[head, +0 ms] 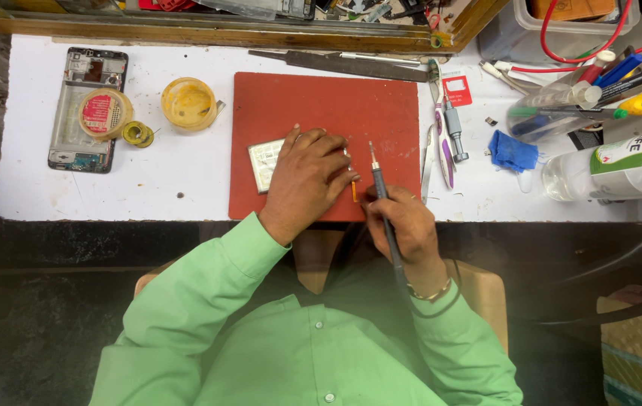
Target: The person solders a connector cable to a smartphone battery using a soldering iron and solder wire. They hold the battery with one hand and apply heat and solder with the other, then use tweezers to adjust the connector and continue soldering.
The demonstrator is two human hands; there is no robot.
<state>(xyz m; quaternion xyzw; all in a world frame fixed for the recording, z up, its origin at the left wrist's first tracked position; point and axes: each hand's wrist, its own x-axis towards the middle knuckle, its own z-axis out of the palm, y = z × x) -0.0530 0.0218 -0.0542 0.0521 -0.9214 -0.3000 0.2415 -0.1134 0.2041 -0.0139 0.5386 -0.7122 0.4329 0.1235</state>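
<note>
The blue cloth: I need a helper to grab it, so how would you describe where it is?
Start at the red mat mid-table and look past its right edge, beyond the tweezers. The blue cloth lies crumpled there, the only soft blue thing among hard tools and bottles.

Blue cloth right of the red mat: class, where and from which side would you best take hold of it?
Pinch the blue cloth at its raised, crumpled middle, coming from above. It lies flat and soft on the white table, with tools close on its left, so a sideways approach looks cramped.

Phone-repair workbench: gutted phone (88, 110), tweezers (428, 162), red work mat (328, 113).
</note>
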